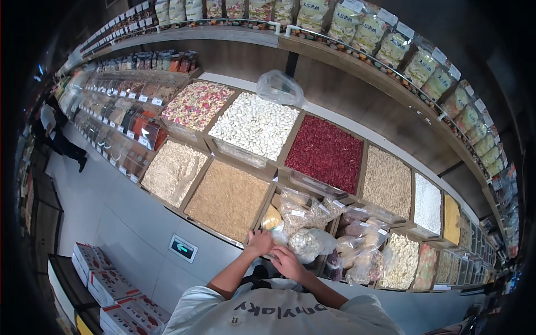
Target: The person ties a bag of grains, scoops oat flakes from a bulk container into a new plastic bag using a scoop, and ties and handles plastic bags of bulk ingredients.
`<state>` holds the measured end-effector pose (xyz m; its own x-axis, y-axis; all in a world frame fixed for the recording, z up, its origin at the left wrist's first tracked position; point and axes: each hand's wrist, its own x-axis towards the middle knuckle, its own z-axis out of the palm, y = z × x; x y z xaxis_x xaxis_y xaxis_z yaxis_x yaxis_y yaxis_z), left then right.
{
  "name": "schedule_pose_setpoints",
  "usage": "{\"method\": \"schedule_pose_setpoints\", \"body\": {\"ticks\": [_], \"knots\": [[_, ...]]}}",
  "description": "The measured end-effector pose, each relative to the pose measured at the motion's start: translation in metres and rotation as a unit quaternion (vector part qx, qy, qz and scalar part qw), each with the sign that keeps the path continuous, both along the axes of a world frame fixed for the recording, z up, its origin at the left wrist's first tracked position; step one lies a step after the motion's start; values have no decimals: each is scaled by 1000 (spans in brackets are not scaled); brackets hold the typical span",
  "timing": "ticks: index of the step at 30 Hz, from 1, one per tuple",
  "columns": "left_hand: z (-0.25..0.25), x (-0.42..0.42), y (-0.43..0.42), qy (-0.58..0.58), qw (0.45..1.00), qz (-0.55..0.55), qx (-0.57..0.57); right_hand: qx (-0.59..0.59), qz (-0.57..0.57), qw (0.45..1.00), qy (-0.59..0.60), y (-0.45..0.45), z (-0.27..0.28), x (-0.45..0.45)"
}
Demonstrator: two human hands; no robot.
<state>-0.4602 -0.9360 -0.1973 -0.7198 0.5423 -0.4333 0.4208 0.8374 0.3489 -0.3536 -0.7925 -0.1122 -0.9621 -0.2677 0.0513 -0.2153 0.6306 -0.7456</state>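
Note:
My left hand [260,243] and my right hand [288,263] meet at the front edge of a bin of bagged goods. Their fingers are closed at the edge of a clear plastic bag [280,237]; the exact grip is too small to make out. Just beyond my left hand sits a bag of yellow grain [272,218]. Right of the hands lies a clear bag of pale pieces [307,245]. Behind it are labelled bags of beige grain [298,215]. To the left, an open bin holds tan grain or powder [228,198].
Bins of white beans [254,125], dark red beans [324,152] and oats [170,170] surround the spot. More filled bags [363,245] lie to the right. A shelf [329,58] of packets curves overhead. Boxes [114,285] are stacked lower left; a person [53,128] stands far left.

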Motion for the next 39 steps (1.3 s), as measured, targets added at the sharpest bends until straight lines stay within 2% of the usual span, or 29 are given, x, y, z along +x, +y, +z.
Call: {"method": "schedule_pose_setpoints", "body": {"ticks": [4, 6, 7, 10, 11, 13, 14, 16, 17, 20, 21, 23, 25, 28, 30, 31, 33, 34, 36, 37, 39], "knots": [[-7, 9, -7, 14, 999, 15, 25, -35, 29, 999, -17, 9, 9, 3], [-11, 17, -12, 59, 996, 26, 68, -50, 37, 998, -13, 16, 13, 9], [-11, 20, -14, 58, 996, 27, 65, -51, 30, 997, -44, 21, 20, 12], [-5, 34, -17, 138, 974, 87, 157, -52, 19, 995, -79, 28, 41, 18], [-3, 36, -20, 140, 974, 93, 154, -51, 11, 995, -83, 28, 46, 18], [0, 39, -23, 114, 954, 147, 234, -60, 22, 997, -43, 30, 50, 18], [-1, 43, -26, 116, 953, 155, 232, -61, 25, 997, -32, 30, 50, 17], [1, 50, -30, 162, 973, 67, 150, -75, 33, 997, -13, 29, 55, 14], [4, 50, -29, 162, 973, 75, 148, -77, 42, 996, -14, 29, 54, 10], [7, 44, -25, 61, 990, 80, 103, -85, 70, 994, -3, 26, 56, 5], [-3, 48, -24, 58, 989, 85, 102, -86, 75, 994, -6, 25, 60, 3], [-12, 52, -17, 126, 981, 104, 106, -53, 96, 993, -37, 23, 69, -1], [-13, 49, -16, 88, 985, 102, 109, -33, 103, 994, -35, 23, 70, -2], [-5, 31, -15, 21, 990, 107, 92, -15, 41, 996, -75, 15, 70, -5], [-3, 17, -22, -69, 993, 58, 81, 4, 14, 998, -69, 5, 62, -7], [-9, 17, -26, -70, 993, 51, 82, 21, -11, 998, -63, -3, 60, -10], [-21, 14, -44, 61, 990, -45, 119, 15, -49, 998, -27, -29, 57, -21], [-12, -2, -62, 67, 989, -54, 121, -8, -98, 995, -25, -41, 50, -32], [23, -1, -101, 68, 951, -79, 292, -42, -180, 982, -45, -71, 53, -47], [32, -13, -120, 66, 949, -83, 298, -36, -185, 981, -46, -84, 54, -66], [43, -30, -163, 88, 961, -27, 262, 14, -170, 985, 30, -105, 56, -90]]}}
